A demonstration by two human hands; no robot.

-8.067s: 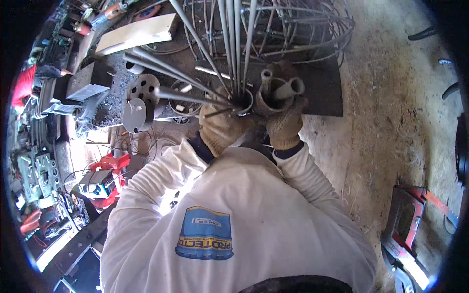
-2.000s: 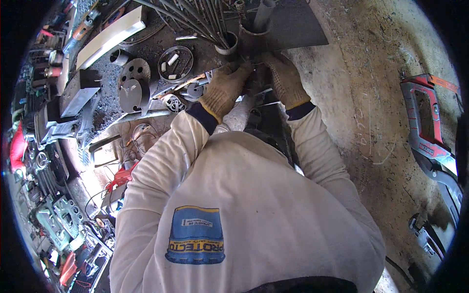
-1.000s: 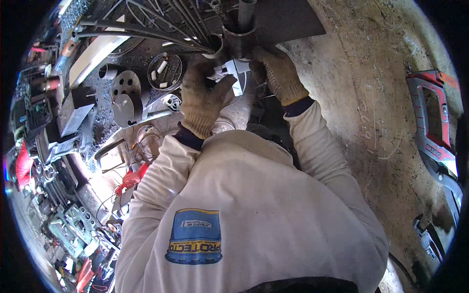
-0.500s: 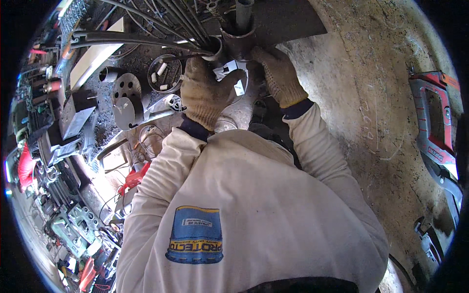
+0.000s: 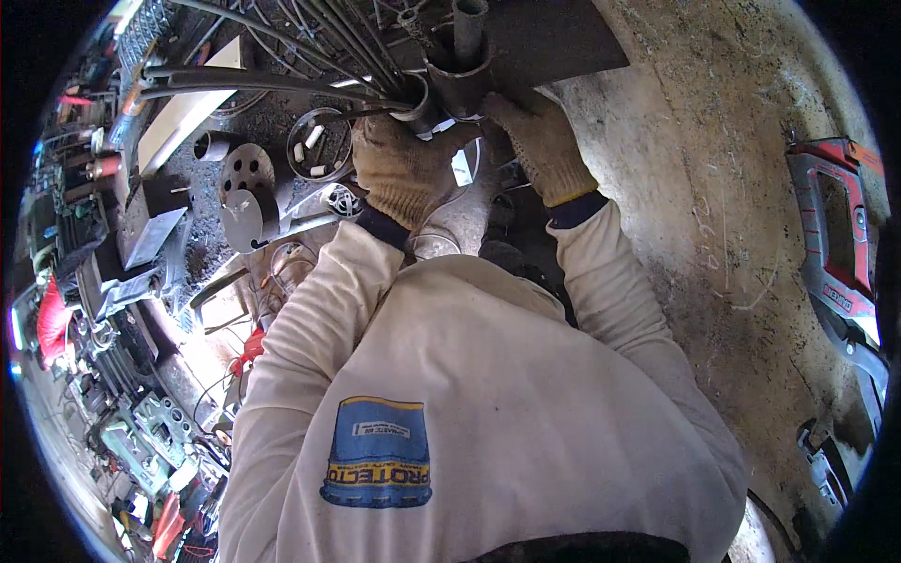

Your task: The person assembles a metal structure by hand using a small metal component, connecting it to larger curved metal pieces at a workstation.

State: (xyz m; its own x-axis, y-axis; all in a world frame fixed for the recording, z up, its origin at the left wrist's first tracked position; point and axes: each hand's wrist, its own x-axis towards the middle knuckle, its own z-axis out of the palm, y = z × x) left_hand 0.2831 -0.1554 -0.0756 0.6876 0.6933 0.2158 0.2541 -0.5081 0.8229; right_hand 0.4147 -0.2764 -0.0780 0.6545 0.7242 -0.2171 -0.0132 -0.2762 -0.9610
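Note:
My left hand (image 5: 402,169), in a brown knit work glove, is curled just below a metal tube (image 5: 415,101) that has several long thin rods (image 5: 352,42) standing in it. Its thumb points right, and the other fingertips are hidden. A small white piece (image 5: 462,169) shows beside that thumb. My right hand (image 5: 542,148), gloved alike, bends inward at the lower right side of a wider rusty pipe (image 5: 460,89), close to its wall. Whatever lies between the two hands is mostly covered by them and by shadow.
A round tin (image 5: 317,174) with white cylinders stands to the left, near a perforated disc (image 5: 246,171) and a pale board (image 5: 188,108). Tools and parts clutter the far left. A red-and-grey hacksaw (image 5: 835,220) lies at the right on the stained surface (image 5: 694,178).
My left hand has shifted slightly right, its thumb now nearer the right hand and covering more of the white material under the tubes. The right hand has moved only a little.

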